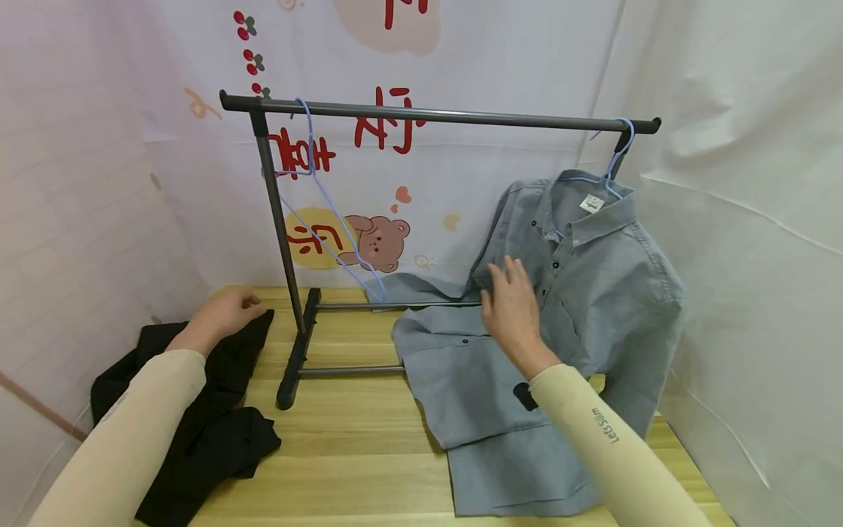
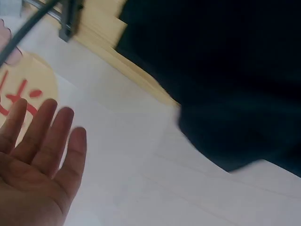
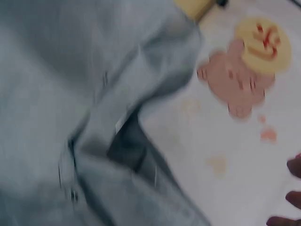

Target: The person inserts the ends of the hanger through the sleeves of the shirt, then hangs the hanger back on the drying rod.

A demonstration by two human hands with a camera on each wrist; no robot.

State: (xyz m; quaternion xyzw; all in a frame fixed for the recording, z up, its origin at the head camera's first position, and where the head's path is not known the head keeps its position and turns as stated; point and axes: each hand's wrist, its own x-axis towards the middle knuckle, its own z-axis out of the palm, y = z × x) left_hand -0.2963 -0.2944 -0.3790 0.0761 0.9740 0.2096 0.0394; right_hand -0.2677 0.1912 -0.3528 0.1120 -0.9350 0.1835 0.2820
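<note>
A grey-blue button shirt (image 1: 602, 271) hangs from a light blue hanger (image 1: 622, 157) at the rack's right end, its lower part spread over the table. In the head view my right hand (image 1: 514, 311) is in front of the shirt, fingers extended and holding nothing; whether it touches the cloth I cannot tell. My left hand (image 1: 224, 316) is above the far end of a crumpled black garment (image 1: 227, 439). The left wrist view shows that hand's fingers (image 2: 61, 134) loosely spread, apart from the dark cloth (image 2: 235, 70). Only a few right fingertips (image 3: 294, 197) enter the blurred right wrist view.
A dark metal clothes rack (image 1: 428, 115) stands on the wooden table (image 1: 342, 439). A bare light blue hanger (image 1: 336, 212) hangs askew near its left post. Behind is a white printed backdrop (image 1: 474, 73) with a bear and red characters; white sheets enclose both sides.
</note>
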